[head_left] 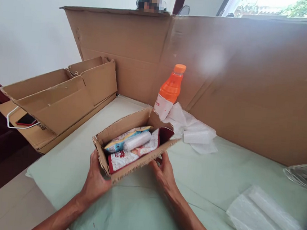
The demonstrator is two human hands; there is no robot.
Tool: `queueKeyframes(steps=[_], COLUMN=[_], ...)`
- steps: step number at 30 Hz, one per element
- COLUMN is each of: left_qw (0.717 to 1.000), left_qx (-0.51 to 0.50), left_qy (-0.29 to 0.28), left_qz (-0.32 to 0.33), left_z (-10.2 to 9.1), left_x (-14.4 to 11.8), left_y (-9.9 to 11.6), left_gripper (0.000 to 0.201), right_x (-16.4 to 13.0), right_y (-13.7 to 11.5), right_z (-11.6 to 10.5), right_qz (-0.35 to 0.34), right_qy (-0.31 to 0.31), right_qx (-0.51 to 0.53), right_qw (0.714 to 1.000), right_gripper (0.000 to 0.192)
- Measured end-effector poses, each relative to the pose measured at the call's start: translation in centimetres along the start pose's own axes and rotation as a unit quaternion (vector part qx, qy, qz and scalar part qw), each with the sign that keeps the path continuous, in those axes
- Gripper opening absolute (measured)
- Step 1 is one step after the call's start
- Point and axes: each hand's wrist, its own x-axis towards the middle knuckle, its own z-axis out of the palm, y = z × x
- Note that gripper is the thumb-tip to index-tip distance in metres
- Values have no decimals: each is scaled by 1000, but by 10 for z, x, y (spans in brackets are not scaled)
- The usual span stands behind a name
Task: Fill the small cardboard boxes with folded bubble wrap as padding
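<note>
An open-topped cardboard box [137, 166] is held between my two hands over the green-covered table. My left hand [95, 176] grips its left end, the thumb along the near side. At the near right side, my right hand [164, 170] has its fingers partly hidden under and behind the box wall. Inside lie a white and dark red packet [123, 161], a blue and yellow packet [116, 144] and a roll of clear plastic wrap [137, 141]. Just behind the box stands an orange drink bottle [170, 89] with an orange cap and pale label.
Crumpled bubble wrap [200, 134] lies beside the bottle, and another folded piece [263, 216] at the near right. A long divided cardboard box [70, 99] stands left, with a phone [26, 119] and white cable by it. A tall cardboard panel [240, 83] closes the back; a person [150, 1] is behind it.
</note>
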Motion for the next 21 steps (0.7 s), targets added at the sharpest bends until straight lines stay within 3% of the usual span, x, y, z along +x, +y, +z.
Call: queueKeyframes(steps=[3,6,9,12,14,16,21], left_qw=[995,989,982,979,980,986,994], left_qx=[-22,-10,25,40,36,32,111], left_qy=[86,132,170,180,161,115,-15], left_qz=[-54,-71,-80,-92,-109,-114,-18], left_z=[4,10,21,37,49,58,63], left_x=[49,112,174,212,211,192,131], left_y=[-21,-37,-49,-60,-66,-70,-71], left_gripper=[114,119,123,121,117,110,78], right_x=[50,68,62,55,54,55,56], right_y=[10,19,22,20,18,15,13], right_z=[39,65,67,59,56,56,57], right_qz=[-40,-82,-123,-128,-124,-118,-128], right_qy=[-8,-23,-42,-49,-53,-56,-62], right_qx=[-21,-65,-101,-119,-127,-130,-126], right_qw=[999,994,986,983,983,983,982], right_gripper=[81,73,60,49,44,41,32])
